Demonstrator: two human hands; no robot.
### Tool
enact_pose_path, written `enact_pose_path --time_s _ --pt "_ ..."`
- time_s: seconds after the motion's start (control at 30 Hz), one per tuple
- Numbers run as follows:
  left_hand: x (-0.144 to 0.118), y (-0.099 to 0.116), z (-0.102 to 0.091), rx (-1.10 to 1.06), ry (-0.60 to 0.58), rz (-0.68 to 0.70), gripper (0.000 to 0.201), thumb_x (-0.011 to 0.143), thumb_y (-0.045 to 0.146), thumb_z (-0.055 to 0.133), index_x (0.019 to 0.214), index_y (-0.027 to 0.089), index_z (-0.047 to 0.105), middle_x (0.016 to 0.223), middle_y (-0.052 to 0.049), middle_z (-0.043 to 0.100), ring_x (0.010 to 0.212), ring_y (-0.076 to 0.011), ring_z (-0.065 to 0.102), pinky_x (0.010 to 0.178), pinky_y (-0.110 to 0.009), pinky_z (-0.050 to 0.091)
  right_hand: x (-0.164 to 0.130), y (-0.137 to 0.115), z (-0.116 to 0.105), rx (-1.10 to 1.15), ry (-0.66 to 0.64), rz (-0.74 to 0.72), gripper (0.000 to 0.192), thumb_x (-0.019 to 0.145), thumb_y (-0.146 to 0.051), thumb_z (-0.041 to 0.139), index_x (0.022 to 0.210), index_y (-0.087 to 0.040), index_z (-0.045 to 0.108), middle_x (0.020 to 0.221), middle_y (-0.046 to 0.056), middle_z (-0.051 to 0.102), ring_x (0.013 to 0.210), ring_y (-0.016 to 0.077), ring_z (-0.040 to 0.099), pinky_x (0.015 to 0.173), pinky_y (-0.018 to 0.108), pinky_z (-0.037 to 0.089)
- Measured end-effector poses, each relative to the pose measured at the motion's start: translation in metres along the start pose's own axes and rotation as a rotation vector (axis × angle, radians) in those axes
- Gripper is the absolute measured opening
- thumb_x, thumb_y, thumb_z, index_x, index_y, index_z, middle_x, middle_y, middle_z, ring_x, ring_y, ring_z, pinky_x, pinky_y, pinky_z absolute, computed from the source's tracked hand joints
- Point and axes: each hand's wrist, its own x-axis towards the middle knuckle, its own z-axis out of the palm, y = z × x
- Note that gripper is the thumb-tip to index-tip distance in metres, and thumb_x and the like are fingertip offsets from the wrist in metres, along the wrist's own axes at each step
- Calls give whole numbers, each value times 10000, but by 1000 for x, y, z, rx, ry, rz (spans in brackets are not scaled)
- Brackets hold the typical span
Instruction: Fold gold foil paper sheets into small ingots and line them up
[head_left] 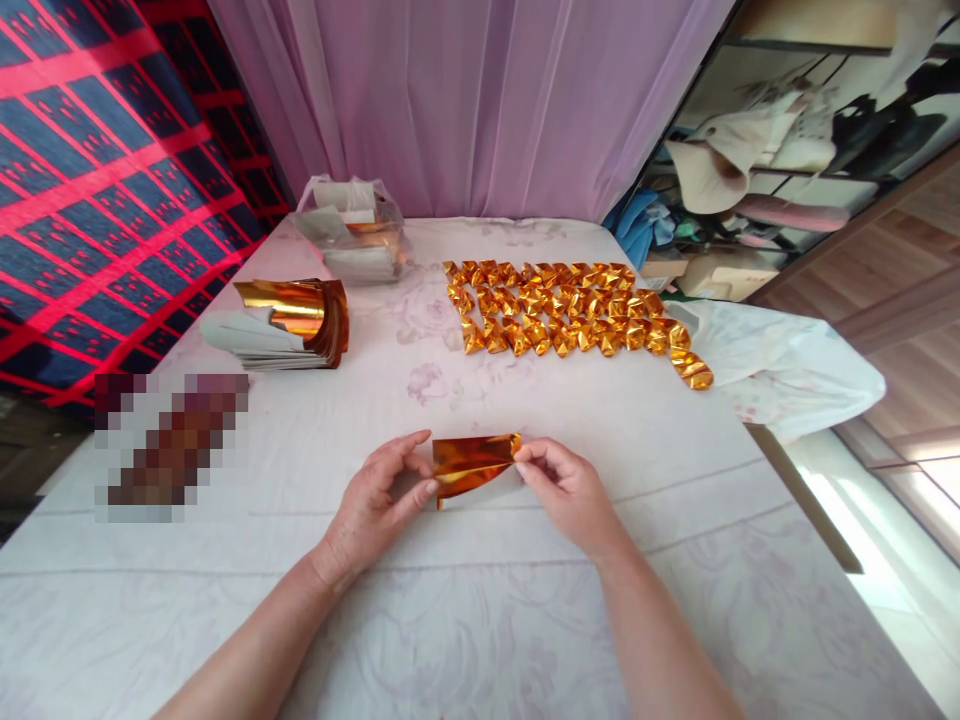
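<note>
A sheet of shiny gold foil paper (474, 465), partly folded with a crease along it, is held between my hands just above the table. My left hand (386, 490) has its thumb and fingers at the sheet's left edge. At the other end, my right hand (561, 485) pinches the gathered corner between thumb and fingertips. Beyond them lie rows of folded gold foil pieces (551, 305), with a few trailing toward the right table edge. To the left sits a curled stack of foil sheets (307, 325), gold on one side and pale on the other.
A clear plastic bag (352, 225) with more sheets stands at the back left. A pixelated patch (176, 450) hides something at the left. A white plastic bag (795, 360) hangs by the right table edge. Shelves with a cap (724, 150) and shoes are at the right.
</note>
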Motion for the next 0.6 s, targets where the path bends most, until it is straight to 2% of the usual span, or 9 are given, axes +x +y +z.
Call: enact_pose_path --time_s 0.1,0.23,0.43,0.6 --pt "-1 1 -1 -22 -9 -46 486 929 316 589 1389 268 438 880 12 694 929 -171 679 994 -400 479 -2 -2 3 -5 25 -31 135 830 -324 591 828 -209 661 783 28 690 680 146 636 606 237 512" --pt "1 3 -3 42 -47 -8 439 916 273 595 1340 277 484 816 46 702 926 -158 684 1088 -449 393 -2 -3 6 -38 57 -73 104 847 -293 594 843 -212 658 768 20 690 645 133 632 565 219 505" --pt "5 8 -5 165 -157 55 124 914 281 595 1026 283 648 858 61 728 798 -130 686 1137 -501 286 -2 -6 9 -50 65 -152 70 866 -231 584 843 -221 649 773 3 687 661 120 635 588 209 514" --pt "5 8 -5 193 -154 52 85 929 289 575 940 258 653 779 63 702 740 -123 666 1122 -488 300 -3 -8 10 -54 53 -178 67 871 -207 583 848 -222 644 788 0 686 664 114 631 585 202 512"
